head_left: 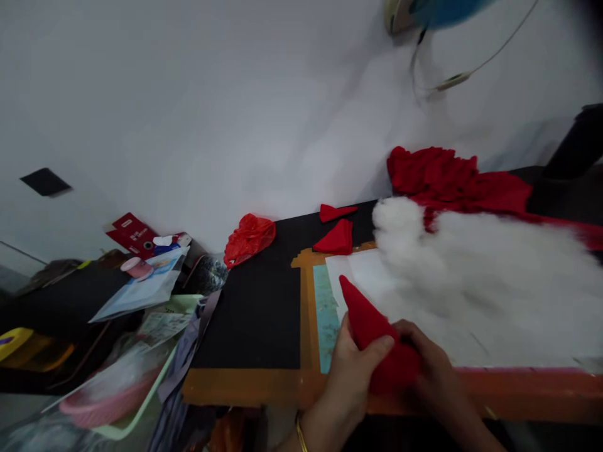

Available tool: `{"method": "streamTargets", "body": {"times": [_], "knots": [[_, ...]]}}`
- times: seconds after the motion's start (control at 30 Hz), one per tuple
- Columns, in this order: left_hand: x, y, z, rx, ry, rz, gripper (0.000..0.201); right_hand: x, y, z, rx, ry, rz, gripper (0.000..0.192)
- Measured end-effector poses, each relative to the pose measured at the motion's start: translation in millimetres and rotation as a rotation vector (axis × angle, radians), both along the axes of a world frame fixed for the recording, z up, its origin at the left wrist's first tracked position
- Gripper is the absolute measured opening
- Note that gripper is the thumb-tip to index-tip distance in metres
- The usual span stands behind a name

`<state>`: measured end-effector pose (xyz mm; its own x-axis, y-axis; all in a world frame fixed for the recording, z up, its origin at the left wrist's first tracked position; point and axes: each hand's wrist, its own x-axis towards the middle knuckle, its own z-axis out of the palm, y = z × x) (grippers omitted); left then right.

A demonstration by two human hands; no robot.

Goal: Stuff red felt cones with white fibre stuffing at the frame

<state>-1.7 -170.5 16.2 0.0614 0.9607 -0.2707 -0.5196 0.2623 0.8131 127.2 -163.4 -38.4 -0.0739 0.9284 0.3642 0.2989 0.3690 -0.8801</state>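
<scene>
While the left hand grips a red cloth cone at the near edge of the table and the right hand, partly hidden, has a hold I cannot tell remotely, a slackened left grip could drop the cone.

There is one left hand, one right hand, one held red piece, two smaller red bundles, one fluffy white heap, one red cloth pile, one red plastic bag and one bracelet.
</scene>
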Motion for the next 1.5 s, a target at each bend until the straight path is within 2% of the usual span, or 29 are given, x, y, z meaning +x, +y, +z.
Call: {"method": "streamTargets", "body": {"times": [0.07, 0.13, 0.23, 0.37, 0.47, 0.57, 0.67, 0.73, 0.83, 0.93, 1.07, 1.23, 1.4, 1.5], "knots": [[3.3, 1.9, -3.4, 0.002, 0.05, 0.045, 0.053, -3.3, -1.4, 1.1, -0.034, -0.008, -0.023, 0.013], [3.4, 6.9, -6.1, -0.009, 0.067, 0.138, 0.054, -3.8, -6.2, 1.6, 0.045, -0.049, -0.073, 0.02], [-2.2, 15.4, -4.1, -0.044, -0.026, 0.196, 0.058, 1.9, -18.7, -0.1, 0.283, -0.213, -0.183, 0.025], [-7.8, 18.2, 2.8, -0.148, -0.166, 0.183, 0.053, 3.9, -28.6, -9.2, 0.637, -0.453, -0.076, 0.031], [-5.4, 15.6, 3.1, -0.163, -0.213, 0.225, 0.046, -6.3, -22.1, -15.5, 0.743, -0.534, -0.1, 0.038], [-3.7, 13.2, 1.8, -0.101, -0.186, 0.246, 0.041, -17.5, -11.4, -12.7, 0.726, -0.54, -0.134, 0.038], [-7.9, 12.2, 3.7, -0.009, -0.139, 0.192, 0.037, -21.5, -7.5, -0.8, 0.564, -0.496, -0.126, 0.041], [-13.1, 12.6, 6.6, 0.037, -0.112, 0.162, 0.04, -20.3, -9.2, 7.8, 0.466, -0.45, -0.116, 0.046], [-20.0, 15.5, 9.6, 0.025, -0.074, 0.139, 0.046, -18.4, -13.3, 14.4, 0.442, -0.421, -0.065, 0.052], [-22.6, 19.5, 7.9, -0.01, 0.052, 0.115, 0.039, -21.0, -14.1, 11.2, 0.47, -0.446, -0.02, 0.052], [-21.0, 21.5, 1.9, 0.012, 0.13, 0.152, 0.03, -29.3, -11.3, 1.2, 0.422, -0.42, -0.044, 0.052], [-16.7, 16.9, -4.2, 0.047, 0.165, 0.134, 0.032, -34.7, -7.8, -6.5, 0.415, -0.418, -0.068, 0.047], [-16.0, 9.3, -7.0, 0.099, 0.331, 0.139, 0.037, -26.0, -6.2, -5.7, 0.345, -0.39, 0.007, 0.035], [-19.3, 6.9, -3.9, 0.085, 0.331, 0.096, 0.039, -19.9, -7.2, -0.4, 0.333, -0.328, 0.049, 0.034]]}}
